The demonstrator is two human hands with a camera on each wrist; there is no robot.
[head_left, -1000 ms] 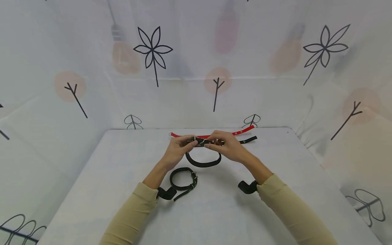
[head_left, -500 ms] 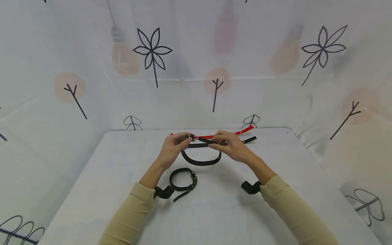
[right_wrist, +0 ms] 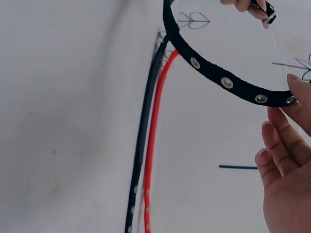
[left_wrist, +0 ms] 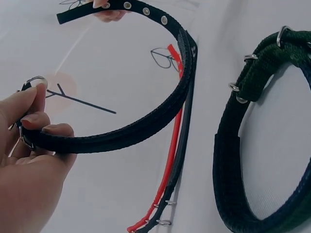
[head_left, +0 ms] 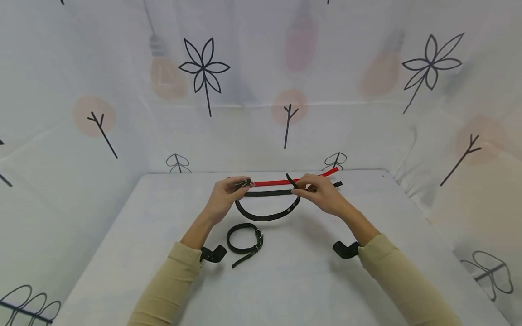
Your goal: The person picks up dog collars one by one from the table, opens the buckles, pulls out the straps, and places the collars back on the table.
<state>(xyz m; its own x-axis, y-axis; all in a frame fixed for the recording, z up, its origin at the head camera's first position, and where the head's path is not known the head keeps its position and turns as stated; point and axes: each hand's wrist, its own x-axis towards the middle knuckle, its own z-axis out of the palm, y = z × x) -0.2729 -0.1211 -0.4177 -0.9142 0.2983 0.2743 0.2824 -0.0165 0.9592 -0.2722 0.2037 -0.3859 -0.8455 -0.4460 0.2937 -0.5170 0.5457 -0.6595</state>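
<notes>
Held collar (head_left: 263, 218): black, up above the table (head_left: 293, 285), its band sagging in a curve between the two hands, ends well apart.
Left hand (head_left: 222, 194): thumb and fingers pinch the buckle end (left_wrist: 24, 138) — a metal ring (left_wrist: 38, 77) shows at the fingertips.
Right hand (head_left: 320, 194): thumb and fingers pinch the end with metal-rimmed holes (right_wrist: 227, 82); the tip pokes past them.
Buckled collar (head_left: 242, 250): black, looped on the table, nearer the person, its tail pointing toward them.
Far straps: a red strap (head_left: 272, 183) and a black strap (head_left: 269, 194) lie side by side — red farther back.
Backdrop: white cloth (head_left: 240, 136) printed with flowers (head_left: 203, 68).
</notes>
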